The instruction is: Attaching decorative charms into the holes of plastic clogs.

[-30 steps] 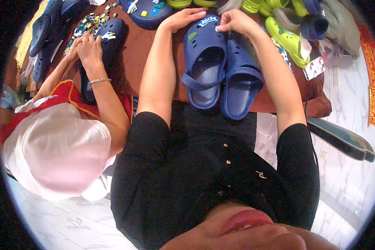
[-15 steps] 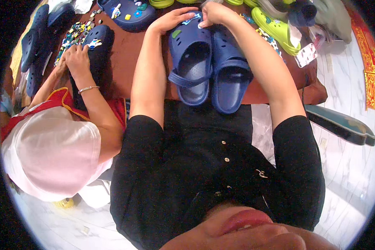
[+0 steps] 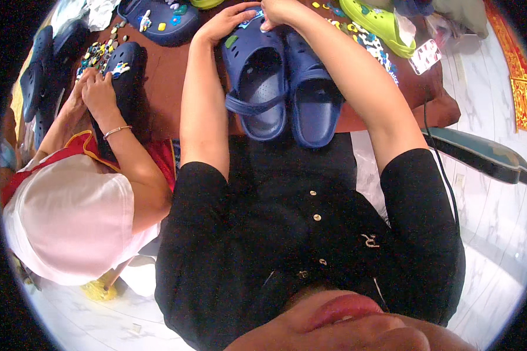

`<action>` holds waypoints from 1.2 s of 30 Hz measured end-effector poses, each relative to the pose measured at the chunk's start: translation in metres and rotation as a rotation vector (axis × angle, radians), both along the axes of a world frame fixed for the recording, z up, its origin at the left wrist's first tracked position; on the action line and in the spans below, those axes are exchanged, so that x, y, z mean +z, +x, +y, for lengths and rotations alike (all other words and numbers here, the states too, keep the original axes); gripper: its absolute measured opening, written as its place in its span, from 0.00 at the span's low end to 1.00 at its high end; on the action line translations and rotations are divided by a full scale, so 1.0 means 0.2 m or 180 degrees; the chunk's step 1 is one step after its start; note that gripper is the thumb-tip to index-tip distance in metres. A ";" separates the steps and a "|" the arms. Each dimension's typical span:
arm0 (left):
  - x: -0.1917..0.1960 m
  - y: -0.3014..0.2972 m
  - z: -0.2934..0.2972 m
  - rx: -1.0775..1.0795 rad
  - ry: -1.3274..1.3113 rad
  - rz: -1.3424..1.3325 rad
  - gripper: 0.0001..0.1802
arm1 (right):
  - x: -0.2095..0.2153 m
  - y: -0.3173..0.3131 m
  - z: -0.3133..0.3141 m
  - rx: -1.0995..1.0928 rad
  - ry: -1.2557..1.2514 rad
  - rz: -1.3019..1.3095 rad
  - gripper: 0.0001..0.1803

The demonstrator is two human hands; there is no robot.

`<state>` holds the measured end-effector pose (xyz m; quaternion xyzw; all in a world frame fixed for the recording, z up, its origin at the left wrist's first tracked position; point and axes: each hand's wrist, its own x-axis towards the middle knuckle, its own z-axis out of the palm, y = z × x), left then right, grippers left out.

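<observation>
A dark blue clog [image 3: 255, 58] lies at the table's near edge with its toe away from me. My left hand [image 3: 225, 22] curves over the left side of the toe, fingers stretched along it, steadying the shoe. Beside those fingers is a light blue charm [image 3: 252, 19]; a green charm [image 3: 232, 41] sits lower on the upper. My right hand [image 3: 280, 11] is closed in a pinch at the toe's right side, and a small pale spot shows at its fingertips; what it grips is hidden. The matching blue clog [image 3: 314, 93] lies right alongside, partly under my right forearm.
A co-worker's hands [image 3: 96, 88] work at left by a dark clog [image 3: 129, 61] and a pile of loose charms [image 3: 99, 52]. Another charm-covered blue clog [image 3: 161, 23] lies beyond. At right are a lime clog [image 3: 380, 26], white charms [image 3: 375, 50], a printed card [image 3: 425, 57] and a stool [image 3: 480, 153].
The whole view has shifted slightly, so the table and clogs sit higher and further left. My hands stay at the clog's toe. The co-worker's hands have moved slightly off the dark clog.
</observation>
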<state>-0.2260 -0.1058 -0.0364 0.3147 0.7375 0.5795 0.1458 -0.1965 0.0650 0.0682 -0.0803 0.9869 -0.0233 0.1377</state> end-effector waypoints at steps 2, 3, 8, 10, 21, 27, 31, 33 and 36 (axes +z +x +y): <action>0.00 -0.01 0.04 -0.0022 0.0109 -0.0362 0.25 | -0.01 -0.01 0.03 -0.0013 -0.0009 -0.0083 0.30; 0.00 0.00 0.05 0.0058 0.0095 -0.0193 0.25 | -0.02 -0.01 0.04 -0.0078 -0.0088 -0.0097 0.30; 0.03 0.02 0.00 0.0043 -0.0208 -0.0049 0.26 | -0.02 0.00 0.01 -0.0052 -0.0192 -0.0143 0.29; 0.07 0.07 0.02 0.0044 -0.0214 -0.0129 0.26 | -0.03 0.03 0.01 -0.0001 -0.0205 -0.0028 0.28; 0.10 0.08 -0.01 0.0288 0.0032 -0.0061 0.26 | 0.04 0.05 -0.09 -0.0197 -0.0087 -0.0029 0.16; 0.14 0.13 0.08 0.0309 0.0000 -0.0479 0.28 | 0.10 0.03 0.01 0.0023 0.0092 -0.0483 0.13; 0.11 0.08 -0.03 0.0324 0.0285 -0.0740 0.27 | 0.10 0.16 -0.10 0.0250 -0.0429 0.0400 0.16; 0.10 0.09 0.00 0.0334 0.0271 -0.0766 0.26 | 0.07 0.17 -0.05 0.0176 -0.0580 0.0546 0.16; 0.12 0.11 0.04 0.0359 0.0046 -0.0683 0.26 | 0.03 0.16 0.03 0.0166 -0.0800 0.0609 0.13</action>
